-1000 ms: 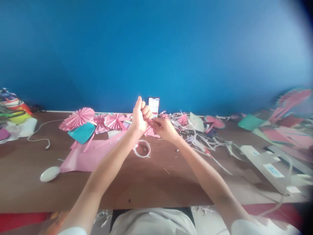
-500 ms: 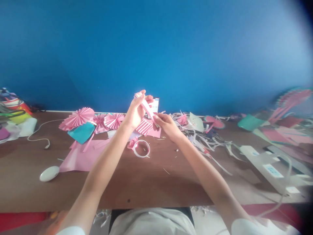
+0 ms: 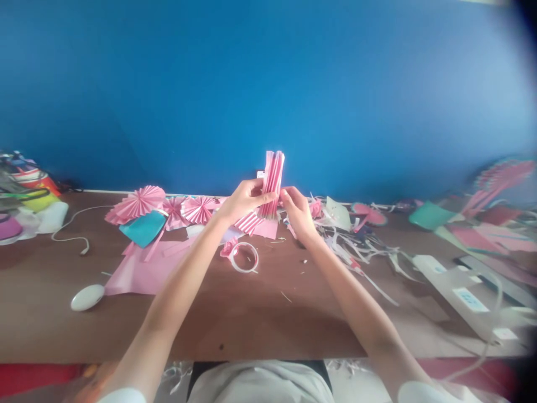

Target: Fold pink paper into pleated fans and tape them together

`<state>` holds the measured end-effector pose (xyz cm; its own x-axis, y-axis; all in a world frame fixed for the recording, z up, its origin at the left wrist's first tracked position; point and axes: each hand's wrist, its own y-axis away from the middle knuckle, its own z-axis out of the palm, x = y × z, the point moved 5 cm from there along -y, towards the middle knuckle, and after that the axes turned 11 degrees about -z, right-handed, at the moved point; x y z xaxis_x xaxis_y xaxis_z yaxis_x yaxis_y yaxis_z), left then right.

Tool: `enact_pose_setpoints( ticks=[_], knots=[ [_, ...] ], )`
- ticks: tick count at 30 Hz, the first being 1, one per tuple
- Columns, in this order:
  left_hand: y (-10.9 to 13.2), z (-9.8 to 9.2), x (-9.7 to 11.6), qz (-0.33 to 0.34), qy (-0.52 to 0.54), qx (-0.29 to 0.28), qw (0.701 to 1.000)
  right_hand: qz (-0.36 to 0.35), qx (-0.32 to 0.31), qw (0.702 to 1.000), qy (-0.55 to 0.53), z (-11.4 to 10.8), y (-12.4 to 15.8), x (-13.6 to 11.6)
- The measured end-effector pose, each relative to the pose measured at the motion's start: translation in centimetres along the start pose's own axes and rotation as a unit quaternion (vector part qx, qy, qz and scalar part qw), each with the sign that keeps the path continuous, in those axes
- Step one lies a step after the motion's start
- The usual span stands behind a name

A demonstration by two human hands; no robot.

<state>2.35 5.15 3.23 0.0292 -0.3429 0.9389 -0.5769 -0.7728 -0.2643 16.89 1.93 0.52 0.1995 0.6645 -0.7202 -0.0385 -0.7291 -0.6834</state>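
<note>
Above the table's back edge I hold an upright strip of accordion-folded pink paper (image 3: 273, 173), its pleats running up and down and partly spread. My left hand (image 3: 247, 198) grips it from the left, thumb across the front and fingers behind. At its right edge, my right hand (image 3: 298, 212) pinches the paper with the thumb and bent fingers; some of those fingertips are hidden. Below my hands lie another pleated pink piece (image 3: 248, 223) and a roll of clear tape (image 3: 244, 257). Behind the held paper, a phone (image 3: 260, 174) is mostly covered.
Pink paper rosettes (image 3: 197, 209), a teal paper piece (image 3: 143, 228) and a pink sheet (image 3: 138, 271) lie left. A white mouse (image 3: 87, 297) is near them. Paper scraps (image 3: 356, 246) and a white power strip (image 3: 453, 291) lie right. A blue wall (image 3: 268, 84) rises behind.
The pleated paper has turned from a slanted, narrow folded stack to upright, with its pleats fanned a little. My left hand has lowered; my right hand has moved slightly right along its edge.
</note>
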Motion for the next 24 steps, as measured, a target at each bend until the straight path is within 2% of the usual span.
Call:
enact_pose_setpoints(
  ticks=[6, 10, 14, 24],
  knots=[
    [0.0, 0.7, 0.1, -0.006, -0.018, 0.002, 1.000, -0.026, -0.024, 0.999, -0.013, -0.2, -0.3, -1.0],
    [0.2, 0.5, 0.4, -0.008, 0.002, 0.035, 0.999, -0.036, -0.001, 0.999, -0.021, -0.5, -0.4, -1.4],
    [0.4, 0.1, 0.2, -0.011, 0.015, 0.055, 0.998, -0.028, 0.031, 0.999, 0.032, -1.4, -0.6, -1.6],
    [0.4, -1.6, -0.2, -0.039, -0.019, 0.104, 0.994, -0.027, 0.068, 0.994, 0.087, -3.4, -1.1, -1.0]
  ],
)
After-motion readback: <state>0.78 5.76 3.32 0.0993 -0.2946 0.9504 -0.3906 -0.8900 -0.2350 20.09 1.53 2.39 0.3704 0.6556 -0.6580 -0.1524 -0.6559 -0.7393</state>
